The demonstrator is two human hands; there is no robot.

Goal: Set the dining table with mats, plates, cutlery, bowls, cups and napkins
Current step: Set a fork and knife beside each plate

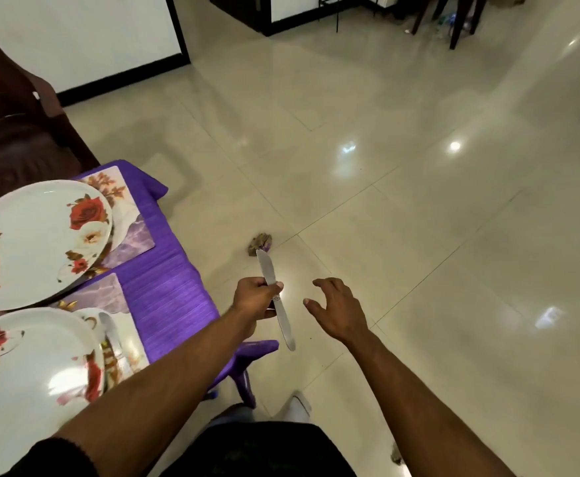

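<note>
Left hand [256, 297] is pinching a table knife [275, 299] mid-handle out over the floor, off the table's edge; right hand [335, 309] hangs spread, holding nothing. Looks like the cutlery step: the knife probably goes beside the far floral plate [34, 242]. Both plates are cut off at the frame edge, and the near plate [30, 370] seems to have cutlery alongside, but it's blurry.

A single head-worn wide-angle camera looks forward and steeply down, close over both forearms, taking in the purple-clothed table's [164, 284] right edge at left and tiled floor [419, 201] beyond.
</note>
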